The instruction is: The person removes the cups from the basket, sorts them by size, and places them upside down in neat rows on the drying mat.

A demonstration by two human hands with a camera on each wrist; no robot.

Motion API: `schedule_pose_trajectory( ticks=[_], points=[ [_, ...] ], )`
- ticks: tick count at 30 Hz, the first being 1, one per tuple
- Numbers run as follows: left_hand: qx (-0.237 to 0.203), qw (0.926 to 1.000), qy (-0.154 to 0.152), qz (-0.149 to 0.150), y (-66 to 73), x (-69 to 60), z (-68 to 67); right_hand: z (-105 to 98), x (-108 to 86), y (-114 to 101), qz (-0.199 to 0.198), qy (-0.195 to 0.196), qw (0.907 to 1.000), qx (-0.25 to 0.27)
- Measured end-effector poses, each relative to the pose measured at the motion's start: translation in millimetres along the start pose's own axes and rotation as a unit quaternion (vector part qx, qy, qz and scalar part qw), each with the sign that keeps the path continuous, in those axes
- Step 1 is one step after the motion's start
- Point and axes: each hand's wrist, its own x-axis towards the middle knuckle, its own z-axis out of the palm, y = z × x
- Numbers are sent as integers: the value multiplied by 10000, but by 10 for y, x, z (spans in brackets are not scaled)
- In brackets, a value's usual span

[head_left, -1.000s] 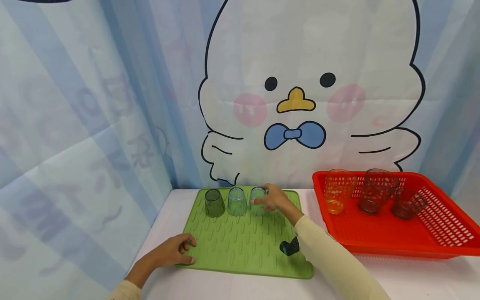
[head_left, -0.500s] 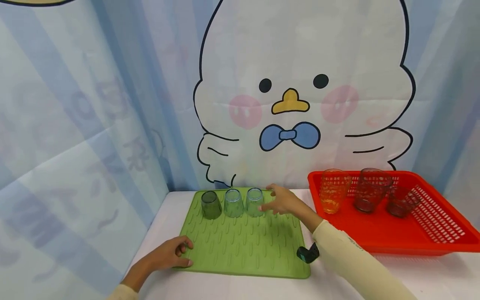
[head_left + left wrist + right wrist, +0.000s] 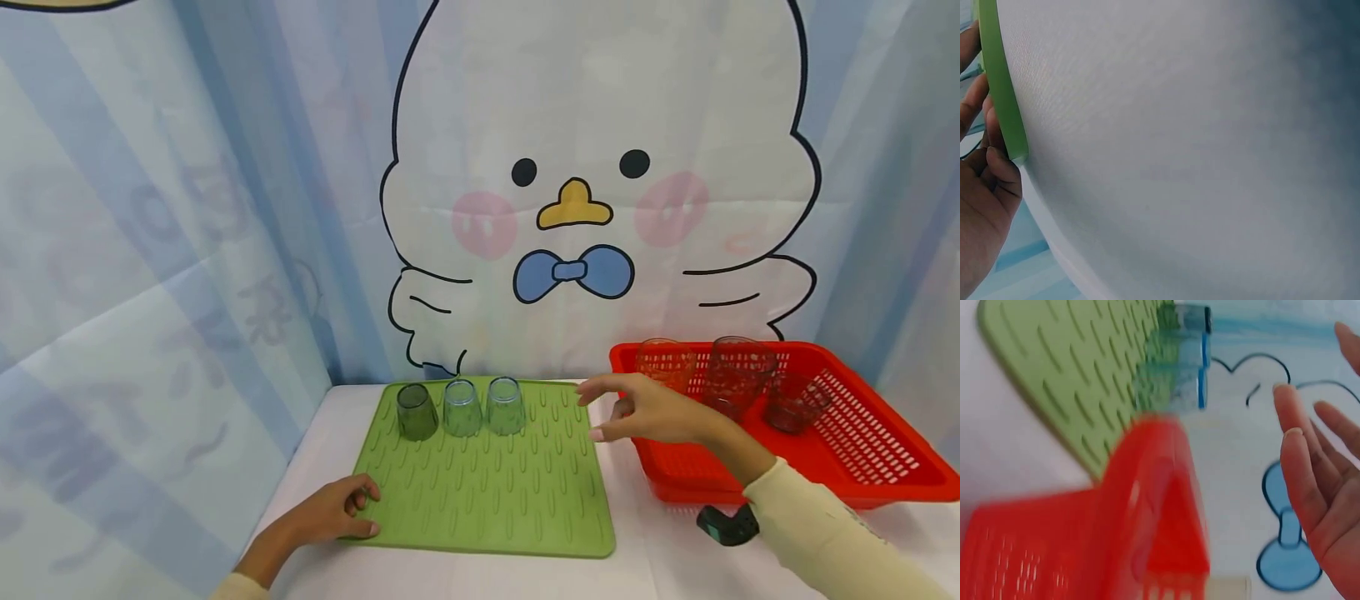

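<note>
Three glasses stand in a row at the back of a green mat (image 3: 487,500): a dark grey one (image 3: 416,413), a pale clear one (image 3: 462,408) and another clear one (image 3: 506,407). My left hand (image 3: 330,512) rests at the mat's front left corner, fingers loosely bent; in the left wrist view the hand (image 3: 985,194) touches the mat's edge (image 3: 1007,106). Empty, my right hand (image 3: 652,408) hovers between the mat and the red basket (image 3: 750,493), fingers parted. The right wrist view shows that hand (image 3: 1329,487) with relaxed fingers, beside the basket's blurred rim (image 3: 1147,444).
Inside the basket are an amber glass (image 3: 666,363), a tall clear glass (image 3: 738,375) and a low dark glass (image 3: 797,405). White cloth (image 3: 547,577) covers the table. A printed curtain (image 3: 585,100) hangs behind and to the left.
My right hand has let go of the rightmost glass and moved right, away from the row to the basket's left rim. The left hand stays at the mat's corner. The head view has shifted slightly.
</note>
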Motion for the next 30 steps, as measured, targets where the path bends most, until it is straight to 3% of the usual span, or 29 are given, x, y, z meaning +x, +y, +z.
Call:
schedule_pose_trajectory(
  ticks=[5, 12, 17, 22, 27, 30],
  points=[
    [-21, 10000, 1, 28, -8, 1, 9, -338, -337, 167, -226, 240, 9995, 2],
    [-26, 10000, 7, -34, -12, 2, 9, -732, -778, 411, -84, 806, 9960, 381],
    [-56, 10000, -23, -12, -28, 17, 13, -986, -1006, 670, -73, 1433, 9896, 97],
    [-81, 9999, -60, 10, -39, 17, 14, -1194, -1173, 968, 350, 1964, 9795, -279],
    [-120, 9999, -80, -6, -34, 15, 15, -1306, -1304, 1221, 875, 2040, 9738, -504],
    [-186, 9998, -96, 23, -26, 20, 26, -1349, -1346, 1305, 1233, 2200, 9659, -594]
  ],
)
